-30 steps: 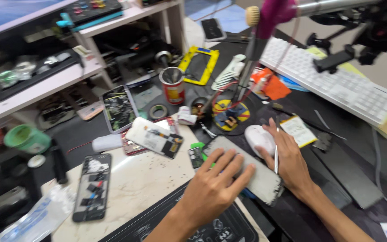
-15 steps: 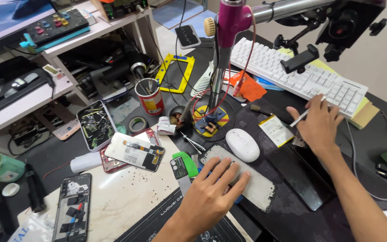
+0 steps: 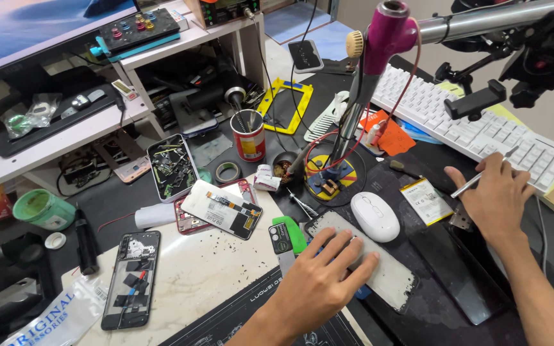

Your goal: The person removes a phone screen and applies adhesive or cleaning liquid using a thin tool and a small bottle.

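A crowded repair table (image 3: 456,282) with a dark mat fills the room's corner, and a white shelf (image 3: 65,131) with trays and small devices stands at about ten o'clock. Near the centre a pink and metal stand (image 3: 360,109) rises from a round base, with red wires around it. A red cup (image 3: 249,136) with tools stands at eleven o'clock from the centre, and a white keyboard (image 3: 476,125) lies at two o'clock. A white mouse (image 3: 374,216) rests just beside the far end of a grey phone panel (image 3: 379,266). An opened phone (image 3: 131,279) lies on a pale stone slab (image 3: 206,275) at eight o'clock, well apart from the hands.

The grey phone panel lies flat, its long axis running from about ten o'clock to four o'clock, and the mouse blocks its upper end.

The left hand (image 3: 318,282) comes from six o'clock, palm down, fingers spread and open, pressing flat on the panel. The right hand (image 3: 498,198) comes from five o'clock, its arm stretched over the mat, and its fingers are closed around thin metal tweezers (image 3: 482,179). The tweezers point toward eight o'clock, their other end over the keyboard's edge. A small flat battery (image 3: 424,200) lies between the mouse and this hand.
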